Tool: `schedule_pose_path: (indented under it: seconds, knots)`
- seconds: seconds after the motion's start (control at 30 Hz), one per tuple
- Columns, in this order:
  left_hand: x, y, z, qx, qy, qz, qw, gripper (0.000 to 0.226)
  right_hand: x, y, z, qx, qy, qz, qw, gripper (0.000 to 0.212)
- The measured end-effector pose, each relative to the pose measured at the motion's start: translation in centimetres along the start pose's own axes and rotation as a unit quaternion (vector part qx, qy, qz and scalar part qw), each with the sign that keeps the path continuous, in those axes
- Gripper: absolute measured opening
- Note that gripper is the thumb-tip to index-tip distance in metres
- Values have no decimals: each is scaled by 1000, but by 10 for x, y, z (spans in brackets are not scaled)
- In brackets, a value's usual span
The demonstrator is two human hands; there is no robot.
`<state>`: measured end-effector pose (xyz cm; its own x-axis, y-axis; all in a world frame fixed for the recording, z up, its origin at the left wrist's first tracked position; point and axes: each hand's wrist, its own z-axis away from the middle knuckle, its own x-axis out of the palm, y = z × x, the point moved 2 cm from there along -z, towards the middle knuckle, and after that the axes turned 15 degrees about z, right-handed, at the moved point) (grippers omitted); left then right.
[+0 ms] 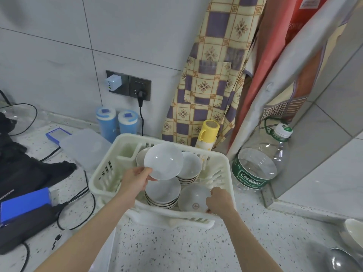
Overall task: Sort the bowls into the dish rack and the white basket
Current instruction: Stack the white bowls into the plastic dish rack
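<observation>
A white bowl (163,161) is held tilted above the stacks at frame centre, its rim pinched by the left hand (137,178). The right hand (219,200) grips a marked bowl (193,199) in the white basket (102,173) on the speckled desk (176,250). Sorting seems midway; next, each bowl likely needs seating squarely on a matching stack.

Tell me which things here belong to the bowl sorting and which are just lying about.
Job: white basket; lifted bowl in left hand; logo bowl gripped by right hand; stacked bowls.
Lying about: water bottle; yellow cup; blue jars; apron.
</observation>
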<state>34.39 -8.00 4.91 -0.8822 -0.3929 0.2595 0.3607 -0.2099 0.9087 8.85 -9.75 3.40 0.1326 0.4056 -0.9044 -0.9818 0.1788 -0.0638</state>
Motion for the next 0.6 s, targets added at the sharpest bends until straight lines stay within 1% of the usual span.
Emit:
schedule_pose_path:
  seconds: [0.07,0.13,0.17,0.37,0.43,0.5,0.6]
  knots:
    - [-1,-1,-1,-3,-4,-11,1000,21,1,0,1,-11,4,46,999,23]
    - [-1,-3,-1,-6,-10,-21,1000,15,-2,0,3,-8,12,84,996,32]
    - [-1,-4,-2,-6,-14,-22,1000,13,-3,2,4,-2,17,96,995,32]
    - [-2,-5,-4,-15,-23,-15,1000,11,-8,9,11,22,22,117,993,13]
    - [-2,-4,-4,-18,-26,-12,999,12,-5,9,14,25,18,124,992,16]
    - [-2,-4,-3,-17,-25,-7,1000,13,-2,8,14,29,19,132,991,26]
    - [-2,-5,-3,-19,-28,-13,999,13,0,7,13,33,21,144,989,27]
